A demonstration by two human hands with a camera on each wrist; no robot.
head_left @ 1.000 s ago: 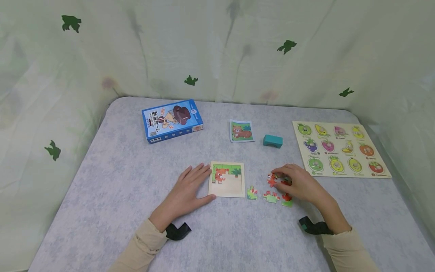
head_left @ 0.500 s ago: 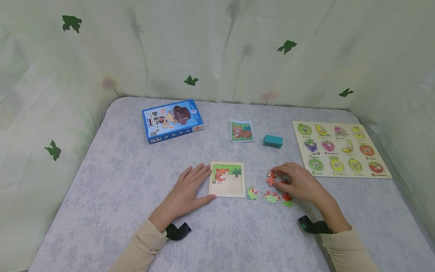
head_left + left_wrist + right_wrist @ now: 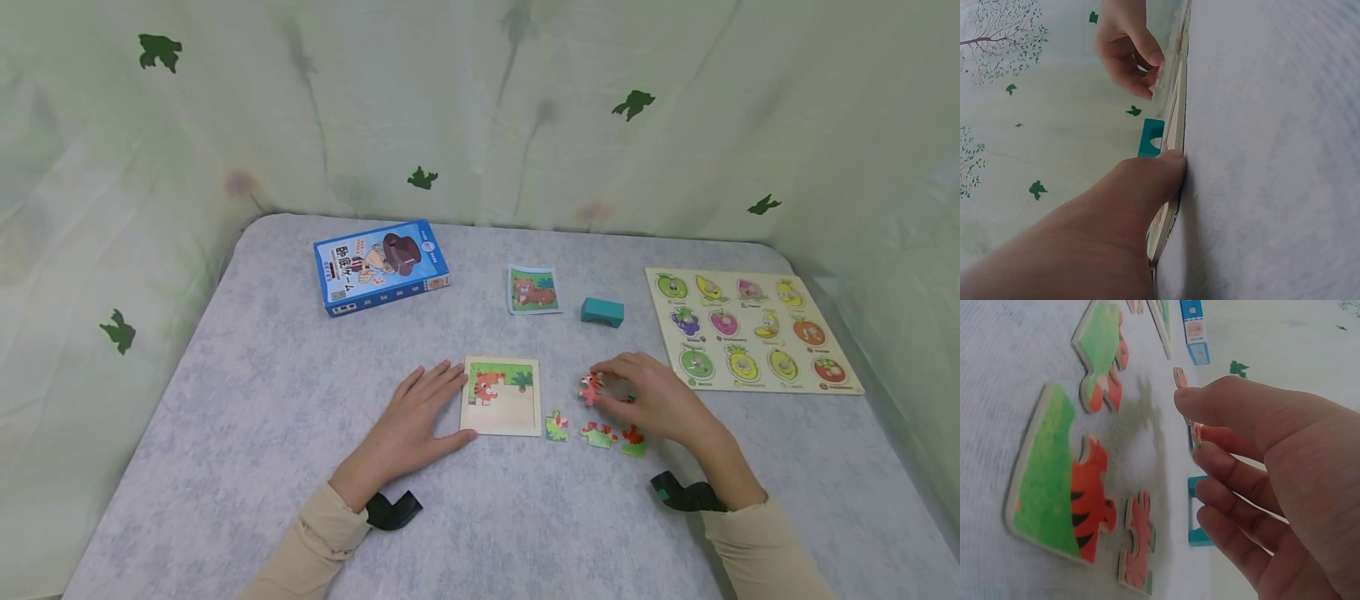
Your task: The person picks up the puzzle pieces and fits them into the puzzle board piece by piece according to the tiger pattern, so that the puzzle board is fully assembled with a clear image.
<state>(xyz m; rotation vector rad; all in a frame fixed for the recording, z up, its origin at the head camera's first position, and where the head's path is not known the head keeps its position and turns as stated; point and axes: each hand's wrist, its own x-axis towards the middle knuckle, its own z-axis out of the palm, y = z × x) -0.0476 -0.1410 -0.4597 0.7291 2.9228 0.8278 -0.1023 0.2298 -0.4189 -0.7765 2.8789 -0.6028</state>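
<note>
My left hand [image 3: 416, 422] lies with extended fingers along the left edge of a wooden puzzle tray [image 3: 500, 421]. In the left wrist view its thumb [image 3: 1169, 169] rests on the tray's rim. Joined pieces with a tiger's face and greenery fill the tray's upper and left part; bare wood shows below. To the right of the tray, my right hand [image 3: 656, 398] pinches a red-orange jigsaw piece [image 3: 590, 389] between thumb and fingers, lifted off the table. Several loose jigsaw pieces lie nearby, including a green and striped orange one [image 3: 1047, 481]; another is partly hidden under the hand.
Behind the tray lie a picture card [image 3: 534, 291] of a tiger-like animal and a teal block [image 3: 602, 312] with an arched cutout. A blue game box [image 3: 382, 267] is at the back left. A fruit puzzle board [image 3: 753, 331] lies at the right.
The right hand, holding the jigsaw piece, has shifted slightly left toward the tray, and the piece has risen and turned. My left hand and the tray stay put.
</note>
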